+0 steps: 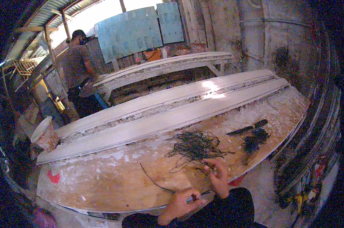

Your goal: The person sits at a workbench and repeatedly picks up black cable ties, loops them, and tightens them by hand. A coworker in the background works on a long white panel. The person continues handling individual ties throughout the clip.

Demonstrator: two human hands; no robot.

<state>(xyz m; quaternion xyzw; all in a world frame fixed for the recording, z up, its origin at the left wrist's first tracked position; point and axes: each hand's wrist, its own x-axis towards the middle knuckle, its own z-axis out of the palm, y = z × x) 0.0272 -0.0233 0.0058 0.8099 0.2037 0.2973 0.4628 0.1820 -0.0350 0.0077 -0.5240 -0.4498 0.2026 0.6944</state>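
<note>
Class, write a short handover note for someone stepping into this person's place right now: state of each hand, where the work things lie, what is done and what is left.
Left hand: at the near bench edge, pinching the end of a dark strand that trails across the board.
Right hand: fingers picking at the near edge of the tangled fibre pile.
On the bench: a smaller dark clump to the right, a dark knife behind it, long white plaster mouldings beyond.
Done: one strand drawn out of the tangle.
Left: most of the pile is unsorted.
</note>
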